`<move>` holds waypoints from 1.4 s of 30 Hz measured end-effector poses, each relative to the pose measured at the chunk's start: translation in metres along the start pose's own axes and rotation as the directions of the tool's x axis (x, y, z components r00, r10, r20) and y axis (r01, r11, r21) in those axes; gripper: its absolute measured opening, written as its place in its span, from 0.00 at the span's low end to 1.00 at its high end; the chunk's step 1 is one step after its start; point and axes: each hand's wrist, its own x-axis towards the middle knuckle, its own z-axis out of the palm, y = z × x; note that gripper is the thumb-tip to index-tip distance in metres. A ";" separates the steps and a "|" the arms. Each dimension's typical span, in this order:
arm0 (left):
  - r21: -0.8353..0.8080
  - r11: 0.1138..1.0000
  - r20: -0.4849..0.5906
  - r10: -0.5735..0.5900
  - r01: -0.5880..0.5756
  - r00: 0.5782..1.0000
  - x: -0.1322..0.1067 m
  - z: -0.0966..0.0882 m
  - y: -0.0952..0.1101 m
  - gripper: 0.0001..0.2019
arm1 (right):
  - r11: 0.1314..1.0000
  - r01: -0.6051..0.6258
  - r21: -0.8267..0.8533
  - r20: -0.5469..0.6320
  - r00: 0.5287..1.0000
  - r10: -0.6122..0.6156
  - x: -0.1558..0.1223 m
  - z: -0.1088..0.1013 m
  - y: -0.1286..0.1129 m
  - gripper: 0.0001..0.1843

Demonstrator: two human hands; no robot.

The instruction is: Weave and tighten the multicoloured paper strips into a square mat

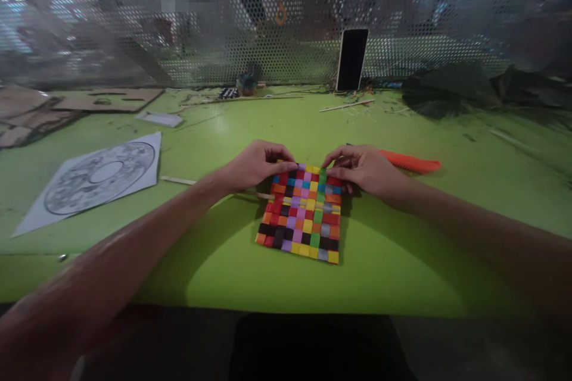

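Head view: a multicoloured woven square (301,214) is being held over a green table (214,277) by two bare hands.
The square's far edge is being pinched between thumb and fingers of the left hand (261,164) and right hand (361,171), its weave spreading nearer than the fingertips. A thin stick (265,196) is poking out just below the left fingers. An orange object (413,162) is lying right of the right fingers; a printed sheet (105,181) is lying well left of the left.
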 end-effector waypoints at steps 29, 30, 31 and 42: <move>-0.042 0.994 0.174 -0.090 0.099 0.981 -0.008 -0.020 0.013 0.31 | 0.999 -0.019 0.036 -0.225 0.974 0.027 0.002 0.000 -0.002 0.02; -0.055 0.993 0.173 -0.094 0.105 0.980 -0.007 -0.020 0.013 0.31 | 0.999 -0.022 0.034 -0.225 0.974 0.029 0.002 0.000 -0.002 0.02; -0.069 0.991 0.171 -0.097 0.110 0.980 -0.007 -0.020 0.012 0.32 | 0.999 -0.024 0.032 -0.223 0.974 0.030 0.001 0.000 -0.002 0.03; -0.144 0.984 0.136 -0.085 0.105 0.987 -0.009 -0.017 0.015 0.30 | 1.000 -0.012 0.015 -0.247 0.969 0.015 0.002 0.000 0.002 0.04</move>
